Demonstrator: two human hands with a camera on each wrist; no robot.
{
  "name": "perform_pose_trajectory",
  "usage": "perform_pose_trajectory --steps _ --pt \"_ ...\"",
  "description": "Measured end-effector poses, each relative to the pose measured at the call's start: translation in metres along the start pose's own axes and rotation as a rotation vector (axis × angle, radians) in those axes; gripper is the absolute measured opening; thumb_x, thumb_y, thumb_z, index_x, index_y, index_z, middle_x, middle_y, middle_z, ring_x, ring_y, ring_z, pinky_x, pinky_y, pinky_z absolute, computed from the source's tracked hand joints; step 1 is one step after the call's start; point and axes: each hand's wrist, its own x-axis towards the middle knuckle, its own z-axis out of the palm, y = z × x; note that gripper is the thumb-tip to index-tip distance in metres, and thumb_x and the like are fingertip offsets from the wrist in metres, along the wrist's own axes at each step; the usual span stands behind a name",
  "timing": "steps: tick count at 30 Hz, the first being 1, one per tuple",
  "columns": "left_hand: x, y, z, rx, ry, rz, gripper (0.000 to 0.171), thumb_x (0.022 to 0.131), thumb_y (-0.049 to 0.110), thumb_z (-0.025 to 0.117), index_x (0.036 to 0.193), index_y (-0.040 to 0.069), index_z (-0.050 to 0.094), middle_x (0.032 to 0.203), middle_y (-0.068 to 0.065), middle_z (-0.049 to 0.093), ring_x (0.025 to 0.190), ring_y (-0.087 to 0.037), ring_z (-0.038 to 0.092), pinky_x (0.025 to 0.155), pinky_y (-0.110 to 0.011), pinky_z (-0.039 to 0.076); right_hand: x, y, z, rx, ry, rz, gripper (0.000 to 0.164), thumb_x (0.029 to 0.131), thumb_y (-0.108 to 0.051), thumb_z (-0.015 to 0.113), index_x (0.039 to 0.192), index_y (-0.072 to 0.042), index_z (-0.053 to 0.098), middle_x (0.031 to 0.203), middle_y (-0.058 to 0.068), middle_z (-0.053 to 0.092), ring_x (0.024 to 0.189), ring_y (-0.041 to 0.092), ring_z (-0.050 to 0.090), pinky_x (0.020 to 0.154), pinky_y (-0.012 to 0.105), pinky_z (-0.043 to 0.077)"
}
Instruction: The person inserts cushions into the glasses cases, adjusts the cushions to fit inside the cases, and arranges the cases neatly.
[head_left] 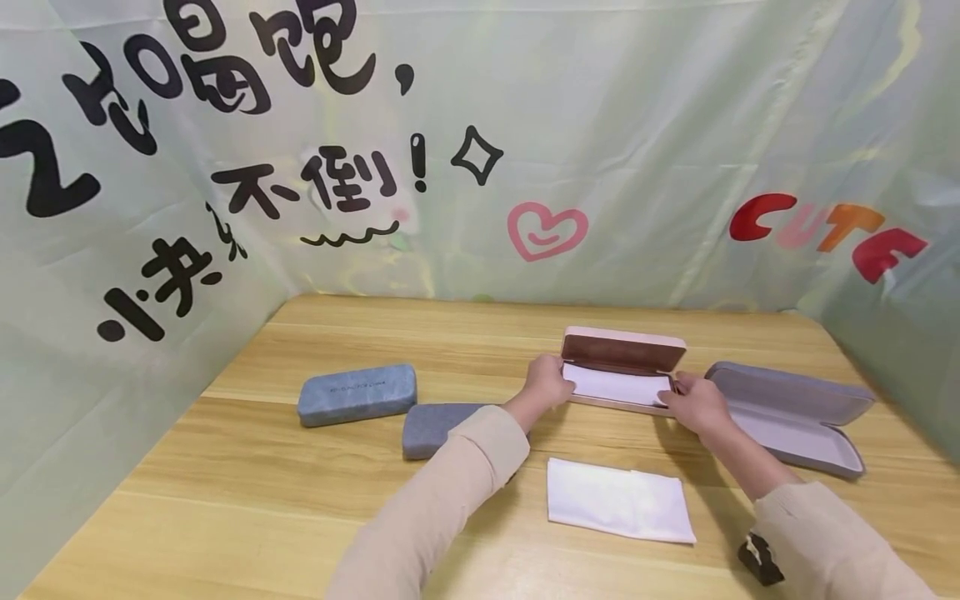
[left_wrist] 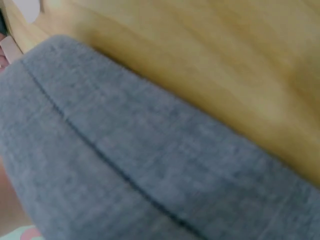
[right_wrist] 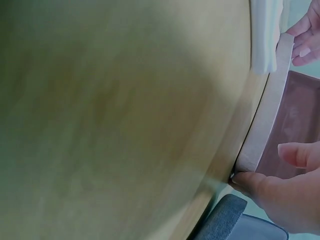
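Note:
A pink glasses case point(head_left: 624, 340) stands with its lid raised on the table, a folded white cloth point(head_left: 618, 385) lying in its base. My left hand point(head_left: 546, 383) grips the case's left end, the thumb over the rim by the cloth. At the opposite end, my right hand point(head_left: 697, 402) holds the corner between thumb and fingers. The right wrist view shows the right thumb inside the brown-lined case point(right_wrist: 267, 110) and the left fingers point(right_wrist: 305, 37) at the far end. A grey-blue case point(left_wrist: 125, 135) fills most of the left wrist view and hides the left hand's work.
Another folded white cloth point(head_left: 618, 500) lies in front of the pink case. To the right, a grey glasses case point(head_left: 791, 417) lies open. On the left are a closed blue case point(head_left: 357, 395) and a grey-blue case point(head_left: 431, 429) partly behind my left sleeve. Fabric walls border the table.

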Motion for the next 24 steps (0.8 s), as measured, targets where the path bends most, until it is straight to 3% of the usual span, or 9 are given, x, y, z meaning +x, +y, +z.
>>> perform_pose_trajectory --steps 2,8,14,18,24 --pt "-0.001 -0.001 -0.001 -0.018 -0.009 0.0 0.016 0.079 0.004 0.069 0.093 -0.004 0.069 0.086 -0.01 0.07 0.069 -0.012 0.052 0.067 -0.017 0.048 0.0 -0.001 0.001 0.023 0.003 0.016 0.061 0.094 -0.017 0.043 0.137 0.017 0.017 0.139 0.035 0.024 0.131 0.051 0.021 0.108 0.054 0.022" --pt "-0.003 -0.004 -0.003 -0.015 -0.019 0.008 0.012 0.079 0.007 0.071 0.079 -0.004 0.068 0.06 -0.001 0.052 0.059 -0.01 0.043 0.053 -0.015 0.037 -0.002 -0.003 0.001 0.032 -0.036 0.037 0.062 0.095 -0.019 0.041 0.139 0.015 0.013 0.144 0.032 0.016 0.132 0.05 0.016 0.108 0.055 0.02" --pt "-0.005 -0.005 -0.006 -0.059 -0.059 -0.009 0.042 0.079 0.006 0.071 0.051 0.007 0.039 0.049 0.003 0.032 0.048 -0.008 0.034 0.045 -0.016 0.031 -0.006 -0.004 0.0 0.055 -0.049 0.03 0.062 0.095 -0.018 0.04 0.138 0.016 0.012 0.144 0.033 0.014 0.132 0.05 0.016 0.108 0.055 0.021" --pt "-0.008 -0.006 -0.008 -0.064 -0.09 -0.021 0.052 0.081 0.008 0.069 0.05 0.012 0.028 0.048 0.003 0.025 0.043 -0.008 0.028 0.043 -0.017 0.027 -0.008 -0.005 0.001 0.052 -0.04 0.023 0.061 0.095 -0.017 0.042 0.138 0.016 0.014 0.142 0.033 0.018 0.132 0.05 0.017 0.108 0.054 0.021" --pt "-0.01 -0.008 -0.011 -0.048 -0.105 -0.006 0.048 0.082 0.009 0.069 0.052 0.012 0.031 0.05 0.003 0.027 0.046 -0.008 0.03 0.043 -0.017 0.028 -0.009 -0.005 0.002 0.065 -0.043 0.027 0.06 0.096 -0.018 0.041 0.139 0.015 0.013 0.142 0.033 0.019 0.133 0.05 0.016 0.108 0.054 0.022"
